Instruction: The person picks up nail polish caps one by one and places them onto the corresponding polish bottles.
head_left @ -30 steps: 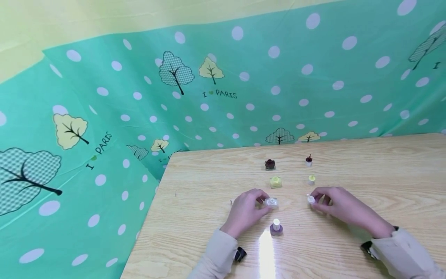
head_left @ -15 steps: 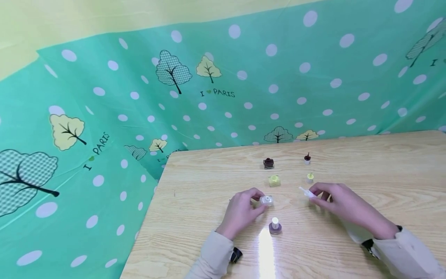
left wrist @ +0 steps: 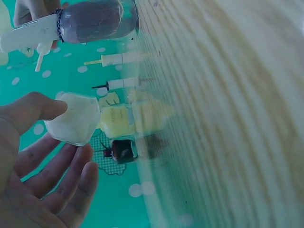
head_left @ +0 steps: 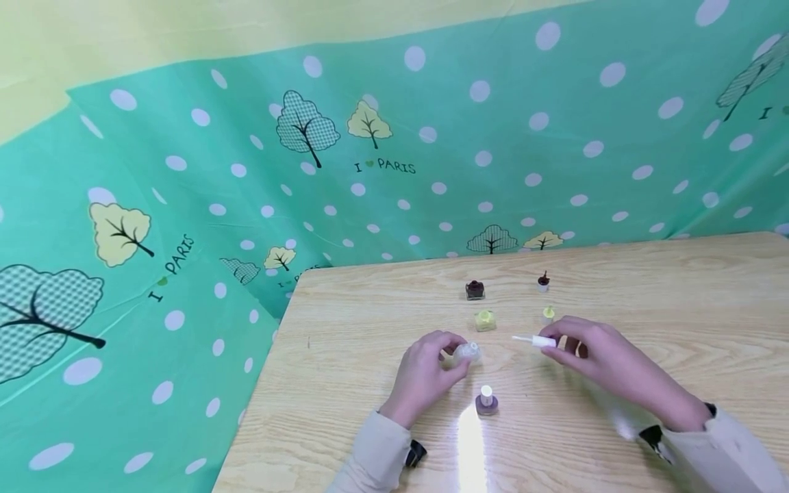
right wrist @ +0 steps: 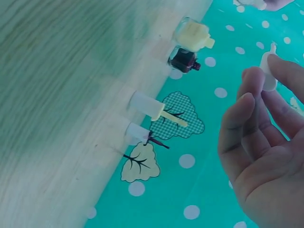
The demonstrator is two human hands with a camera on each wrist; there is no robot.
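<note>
My left hand point(head_left: 422, 373) holds a small nail polish bottle point(head_left: 466, 354) with clear or whitish contents between thumb and fingers. Its uncapped neck tilts toward the right. In the left wrist view the thumb presses one face of this bottle point(left wrist: 78, 121), which is off the table. To the right, my right hand point(head_left: 600, 352) pinches a white brush cap point(head_left: 545, 342) by its end. The brush lies nearly level, pointing left at the bottle, with a gap between them. Thumb and fingers also grip the cap point(right wrist: 269, 76) in the right wrist view.
A capped purple nail polish bottle point(head_left: 486, 405) stands in front of the hands. Behind are an uncapped yellow bottle point(head_left: 485, 321) and a dark red one point(head_left: 474, 291). Their brush caps, yellow point(head_left: 548, 314) and dark red point(head_left: 543, 283), stand brush-up on the wooden table point(head_left: 345, 322).
The right hand has raised the white cap and turned its brush from upward to pointing left. The left hand has lifted the bottle and tilted it to the right.
</note>
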